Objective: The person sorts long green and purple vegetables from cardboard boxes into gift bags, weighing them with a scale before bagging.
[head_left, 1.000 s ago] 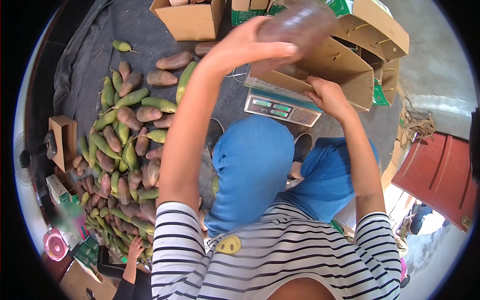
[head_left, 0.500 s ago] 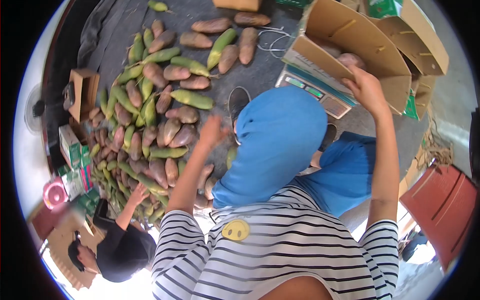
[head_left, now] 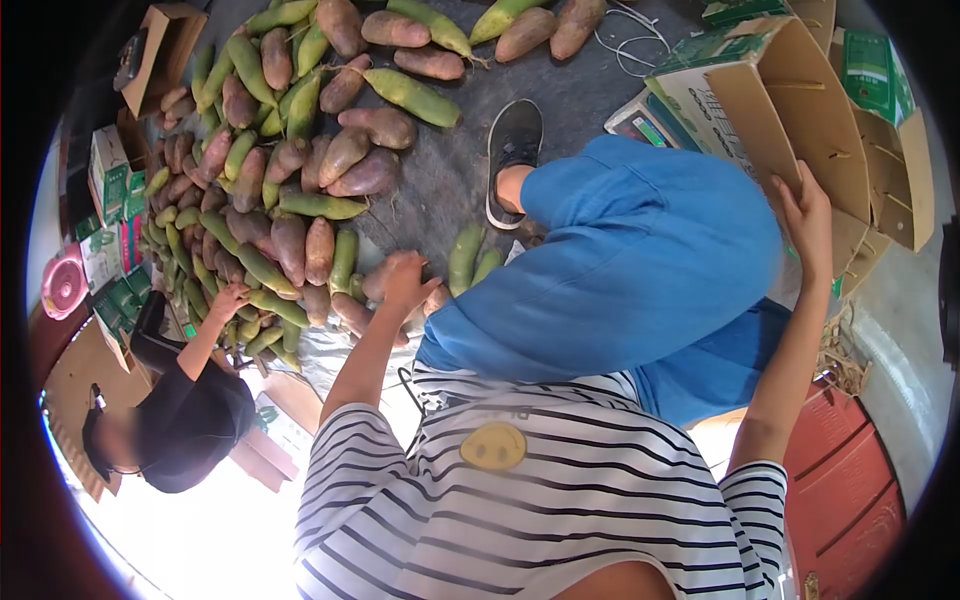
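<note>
My left hand (head_left: 405,283) reaches down at the near edge of a pile of vegetables, its fingers curled over a reddish-brown root (head_left: 374,286). Long green radishes (head_left: 410,95) and more of these brown roots (head_left: 378,126) lie around and beyond it. On the right, my right hand (head_left: 808,218) grips the near edge of an open cardboard box (head_left: 735,105). That box stands on a digital scale (head_left: 645,125), which is partly hidden by my knee. The inside of the box is mostly out of sight from here.
A co-worker in dark clothes (head_left: 195,420) crouches at lower left, one hand (head_left: 230,300) on the pile. Other cartons (head_left: 885,75) stand at right, a pink fan (head_left: 65,283) at far left. A white cord (head_left: 630,40) lies near the scale.
My left hand has come down onto the brown root near the pile's edge. My right hand still holds the box edge. The view has shifted, and my legs have turned.
</note>
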Demonstrator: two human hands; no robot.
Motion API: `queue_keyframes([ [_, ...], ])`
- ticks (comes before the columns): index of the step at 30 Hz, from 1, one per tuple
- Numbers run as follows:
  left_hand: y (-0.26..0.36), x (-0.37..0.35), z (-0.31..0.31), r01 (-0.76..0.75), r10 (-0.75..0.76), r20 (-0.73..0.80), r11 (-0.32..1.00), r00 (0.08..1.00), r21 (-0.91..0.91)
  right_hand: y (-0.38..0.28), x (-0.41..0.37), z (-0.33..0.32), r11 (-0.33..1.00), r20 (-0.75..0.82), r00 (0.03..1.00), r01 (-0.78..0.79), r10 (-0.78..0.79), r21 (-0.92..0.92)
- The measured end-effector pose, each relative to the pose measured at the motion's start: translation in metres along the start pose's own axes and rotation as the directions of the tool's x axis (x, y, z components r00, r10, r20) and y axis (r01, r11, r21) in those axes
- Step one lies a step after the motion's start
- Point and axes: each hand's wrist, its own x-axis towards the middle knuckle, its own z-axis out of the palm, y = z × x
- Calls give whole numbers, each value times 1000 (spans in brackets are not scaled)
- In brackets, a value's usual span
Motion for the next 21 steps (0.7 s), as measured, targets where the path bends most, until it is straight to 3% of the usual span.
queue_keyframes([
  [4, 58, 38, -11, 97, -73, 190, 988, 979, -123, -4, 1, -1, 999, 28, 999, -39, 40, -14],
  [8, 59, 69, 28, 198, -180, 161, 975, 970, -101, -2, 0, 0, 998, 26, 999, -46, 47, -32],
  [13, 57, 72, 7, 223, -203, 111, 951, 973, -213, 1, 2, 0, 996, 16, 999, -45, 46, -73],
  [18, 85, 113, -96, -28, 3, -102, 968, 995, -250, 8, 2, 2, 998, 9, 999, -52, 52, -40],
  [21, 127, 136, -164, -321, 207, -476, 931, 855, -172, 5, 2, 1, 998, 16, 998, -53, 53, -37],
])
